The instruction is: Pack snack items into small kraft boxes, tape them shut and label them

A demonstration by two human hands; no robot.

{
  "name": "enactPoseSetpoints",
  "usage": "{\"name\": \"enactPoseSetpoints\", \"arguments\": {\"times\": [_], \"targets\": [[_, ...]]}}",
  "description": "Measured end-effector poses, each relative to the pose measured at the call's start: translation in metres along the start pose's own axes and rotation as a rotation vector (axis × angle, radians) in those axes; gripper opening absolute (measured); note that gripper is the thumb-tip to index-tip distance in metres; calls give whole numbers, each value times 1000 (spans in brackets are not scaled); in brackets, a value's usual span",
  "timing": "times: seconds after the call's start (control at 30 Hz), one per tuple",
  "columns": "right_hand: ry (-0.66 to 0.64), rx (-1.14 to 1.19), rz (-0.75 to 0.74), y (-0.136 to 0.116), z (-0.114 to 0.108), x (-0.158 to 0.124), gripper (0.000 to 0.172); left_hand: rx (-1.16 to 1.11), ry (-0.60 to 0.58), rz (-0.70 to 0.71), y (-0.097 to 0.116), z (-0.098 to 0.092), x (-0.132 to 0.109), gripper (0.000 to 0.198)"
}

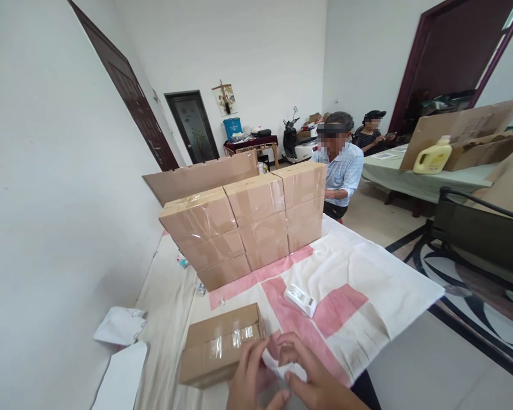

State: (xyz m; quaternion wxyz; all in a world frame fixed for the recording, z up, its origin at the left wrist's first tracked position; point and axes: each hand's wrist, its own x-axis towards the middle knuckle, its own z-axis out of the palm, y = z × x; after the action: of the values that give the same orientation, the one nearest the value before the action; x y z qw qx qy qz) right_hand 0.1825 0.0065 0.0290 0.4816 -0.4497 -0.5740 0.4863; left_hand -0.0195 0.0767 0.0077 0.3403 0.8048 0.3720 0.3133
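Observation:
My left hand (250, 373) and my right hand (314, 378) meet at the bottom edge of the view, fingertips close together over a white and pink cloth (367, 296). Both have their fingers curled as in a pinch. What is between them is too small to make out. My left fingers are right beside the end of a small taped cardboard box (216, 347) lying flat on the table. A white handheld device (300, 299) rests on the cloth just beyond my hands.
A stack of several taped boxes (248, 228) stands farther back, with flat cardboard (200, 176) behind it. One person in a blue shirt (344, 171) sits past the stack, another (371, 136) farther off. White papers (119, 324) lie left. A yellow jug (432, 156) stands on a side table.

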Motion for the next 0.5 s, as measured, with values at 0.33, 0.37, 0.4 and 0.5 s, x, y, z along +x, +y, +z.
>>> {"name": "enactPoseSetpoints", "arguments": {"times": [0.33,0.37,0.4,0.5], "targets": [[-168,1,15,-14,10,-10,45,-13,-144,84,11,-4,-14,44],[-167,-8,25,-13,10,-12,45,-20,-136,88,11,0,-17,44],[-161,-17,33,-13,10,-14,45,-31,-129,86,11,2,-20,44],[-144,-42,51,-11,10,-18,46,-73,-118,89,6,7,-28,46]]}}
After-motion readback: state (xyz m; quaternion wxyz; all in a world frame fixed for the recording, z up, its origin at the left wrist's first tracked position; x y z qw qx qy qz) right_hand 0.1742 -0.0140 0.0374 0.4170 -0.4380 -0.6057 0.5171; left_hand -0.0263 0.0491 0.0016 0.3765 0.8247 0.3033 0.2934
